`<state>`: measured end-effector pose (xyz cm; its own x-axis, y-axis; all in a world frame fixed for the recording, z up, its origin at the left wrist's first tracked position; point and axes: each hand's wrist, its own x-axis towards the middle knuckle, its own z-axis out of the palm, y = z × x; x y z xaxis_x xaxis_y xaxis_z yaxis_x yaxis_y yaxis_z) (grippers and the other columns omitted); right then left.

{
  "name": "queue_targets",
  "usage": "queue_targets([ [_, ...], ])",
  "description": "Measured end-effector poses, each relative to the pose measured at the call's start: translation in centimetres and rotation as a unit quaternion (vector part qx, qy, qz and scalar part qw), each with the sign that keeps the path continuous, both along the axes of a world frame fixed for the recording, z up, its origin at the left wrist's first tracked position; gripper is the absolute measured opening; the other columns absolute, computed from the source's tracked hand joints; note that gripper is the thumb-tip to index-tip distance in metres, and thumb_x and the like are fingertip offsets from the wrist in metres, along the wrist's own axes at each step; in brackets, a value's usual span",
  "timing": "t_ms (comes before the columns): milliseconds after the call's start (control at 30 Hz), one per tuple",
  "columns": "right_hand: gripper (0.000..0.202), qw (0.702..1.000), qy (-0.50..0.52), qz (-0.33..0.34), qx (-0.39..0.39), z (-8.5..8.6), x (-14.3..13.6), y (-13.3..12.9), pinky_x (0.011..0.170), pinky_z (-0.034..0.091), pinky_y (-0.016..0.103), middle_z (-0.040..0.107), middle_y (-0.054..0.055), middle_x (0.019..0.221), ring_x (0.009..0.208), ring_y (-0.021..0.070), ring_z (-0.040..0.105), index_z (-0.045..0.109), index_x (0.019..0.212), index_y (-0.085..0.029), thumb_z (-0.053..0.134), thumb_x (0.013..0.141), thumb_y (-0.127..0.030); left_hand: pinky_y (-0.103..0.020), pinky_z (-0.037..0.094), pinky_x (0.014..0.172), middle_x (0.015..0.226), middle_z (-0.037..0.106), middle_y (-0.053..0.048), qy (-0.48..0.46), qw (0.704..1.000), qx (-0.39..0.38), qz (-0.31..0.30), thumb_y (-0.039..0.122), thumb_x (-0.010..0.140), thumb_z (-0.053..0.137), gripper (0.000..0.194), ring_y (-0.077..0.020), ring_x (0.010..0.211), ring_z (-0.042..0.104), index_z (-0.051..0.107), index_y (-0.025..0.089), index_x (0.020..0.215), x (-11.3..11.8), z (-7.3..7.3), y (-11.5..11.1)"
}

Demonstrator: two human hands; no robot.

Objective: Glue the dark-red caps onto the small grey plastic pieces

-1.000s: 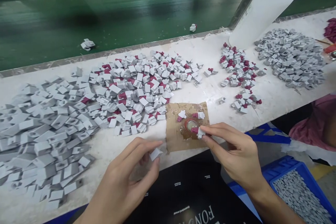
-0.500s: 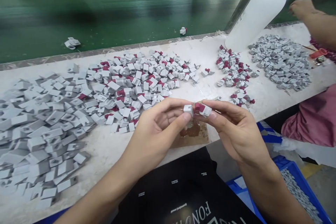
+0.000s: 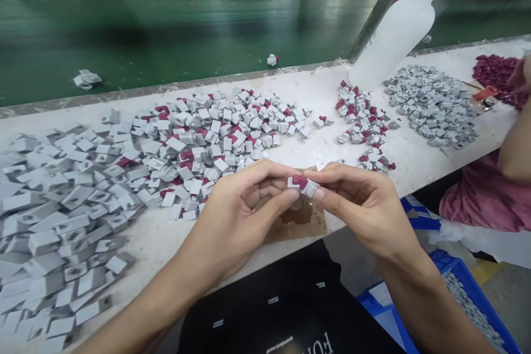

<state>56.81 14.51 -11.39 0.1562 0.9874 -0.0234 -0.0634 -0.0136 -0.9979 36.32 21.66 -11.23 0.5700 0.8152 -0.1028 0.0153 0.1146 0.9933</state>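
Note:
My left hand [image 3: 244, 210] pinches a small light-grey plastic block [image 3: 292, 182] between thumb and forefinger. In my right hand [image 3: 360, 204], thumb and forefinger grip a grey piece with a dark-red part [image 3: 302, 181] on it. The two pieces touch, with the red part between the grey ones; how deeply they fit together I cannot tell. Beneath my fingers lies a brown board [image 3: 309, 224] with a wet-looking brown patch. To the left spread loose grey blocks [image 3: 74, 204], and behind my hands is a heap of grey-and-red pieces [image 3: 215, 133].
A white squeeze bottle [image 3: 392, 38] leans by a metal post. Grey parts [image 3: 431, 105] and dark-red parts [image 3: 493, 74] are piled on the right, near another person's arm [image 3: 516, 144]. A green conveyor belt [image 3: 186, 33] runs behind the table. Blue crates [image 3: 468, 287] stand low on the right.
The two pieces, apart before, have come together between my hands. The view has shifted slightly, and the other person's arm has moved back toward the dark-red pile.

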Motion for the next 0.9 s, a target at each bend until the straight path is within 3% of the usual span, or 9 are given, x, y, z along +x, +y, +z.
queue_targets([
  [100, 0.013, 0.999, -0.009, 0.034, -0.001, 0.9, 0.3, 1.8, 0.078, 0.078, 0.034, 0.093, 0.004, 0.106, 0.091, 0.0235, 0.090, 0.096, 0.111, -0.030, 0.096, 0.098, -0.031, -0.033, 0.073, 0.084, 0.102, 0.086, -0.005, 0.031, 0.998, 0.054, 0.018, 0.032, 0.103, 0.084, 0.011, -0.0246, 0.097, 0.085, 0.086, 0.024, 0.111, -0.6, 1.1, 1.4],
  [167, 0.017, 0.995, -0.049, 0.092, 0.003, 1.5, 0.7, 4.6, 0.085, 0.078, 0.039, 0.093, 0.005, 0.111, 0.096, 0.0251, 0.090, 0.095, 0.115, -0.030, 0.094, 0.100, -0.037, -0.036, 0.071, 0.081, 0.102, 0.086, -0.006, 0.086, 0.992, 0.089, 0.025, 0.034, 0.099, 0.085, 0.016, -0.0265, 0.095, 0.084, 0.086, 0.025, 0.112, -1.2, 2.1, 3.4],
  [267, 0.032, 0.972, -0.200, 0.126, 0.020, 1.3, 1.3, 11.9, 0.099, 0.075, 0.049, 0.090, 0.010, 0.126, 0.107, 0.0282, 0.087, 0.091, 0.133, -0.026, 0.091, 0.102, -0.034, -0.038, 0.065, 0.077, 0.096, 0.084, -0.006, 0.239, 0.958, 0.140, 0.075, 0.035, 0.098, 0.085, 0.019, -0.0253, 0.084, 0.077, 0.087, 0.023, 0.113, -1.9, 3.5, 8.3],
  [333, 0.041, 0.943, -0.328, 0.059, 0.018, 0.5, 1.4, 18.2, 0.105, 0.071, 0.051, 0.085, 0.015, 0.139, 0.110, 0.0296, 0.084, 0.085, 0.145, -0.020, 0.081, 0.105, -0.019, -0.037, 0.061, 0.083, 0.095, 0.081, -0.005, 0.335, 0.914, 0.181, 0.141, 0.034, 0.100, 0.081, 0.022, -0.0237, 0.087, 0.074, 0.088, 0.019, 0.114, -2.1, 4.0, 12.6],
  [467, 0.058, 0.909, -0.416, 0.014, 0.002, -1.8, 0.4, 29.6, 0.136, 0.048, 0.060, 0.071, 0.023, 0.163, 0.152, 0.0398, 0.066, 0.079, 0.149, -0.008, 0.064, 0.095, 0.006, -0.034, 0.057, 0.093, 0.097, 0.077, -0.002, 0.429, 0.863, 0.134, 0.229, 0.029, 0.098, 0.082, 0.019, -0.0247, 0.102, 0.074, 0.084, 0.011, 0.106, -1.4, 2.8, 21.6],
  [567, 0.055, 0.912, -0.409, 0.040, 0.008, -3.2, -0.7, 34.4, 0.140, 0.041, 0.061, 0.071, 0.020, 0.165, 0.157, 0.0407, 0.061, 0.084, 0.141, -0.011, 0.072, 0.089, 0.004, -0.038, 0.059, 0.087, 0.093, 0.078, -0.008, 0.446, 0.850, 0.095, 0.264, 0.017, 0.083, 0.095, 0.018, -0.0260, 0.094, 0.072, 0.077, 0.016, 0.087, -0.5, 0.9, 26.5],
  [700, 0.025, 0.924, -0.380, 0.052, 0.009, -3.9, -1.2, 36.1, 0.136, 0.047, 0.060, 0.084, 0.019, 0.137, 0.142, 0.0394, 0.070, 0.087, 0.113, -0.014, 0.083, 0.090, -0.005, -0.041, 0.058, 0.080, 0.087, 0.075, -0.009, 0.460, 0.844, 0.064, 0.269, 0.019, 0.078, 0.102, 0.032, -0.0248, 0.083, 0.068, 0.070, 0.018, 0.077, 0.0, -0.8, 29.1],
  [800, 0.026, 0.941, -0.335, 0.042, 0.014, -3.4, -0.8, 34.4, 0.115, 0.065, 0.053, 0.086, 0.018, 0.127, 0.118, 0.0318, 0.081, 0.081, 0.131, -0.013, 0.075, 0.105, -0.014, -0.041, 0.056, 0.079, 0.084, 0.073, -0.008, 0.458, 0.847, 0.055, 0.262, 0.018, 0.079, 0.101, 0.033, -0.0253, 0.084, 0.069, 0.069, 0.019, 0.078, -0.7, -0.9, 29.5],
  [900, 0.032, 0.970, -0.236, 0.051, 0.030, -2.3, 0.1, 30.4, 0.093, 0.071, 0.043, 0.086, 0.016, 0.129, 0.103, 0.0248, 0.085, 0.076, 0.143, -0.018, 0.073, 0.113, -0.027, -0.042, 0.057, 0.085, 0.093, 0.076, -0.010, 0.456, 0.848, 0.068, 0.263, 0.013, 0.076, 0.101, 0.035, -0.0303, 0.097, 0.073, 0.068, 0.021, 0.085, -2.0, -0.1, 29.3],
])
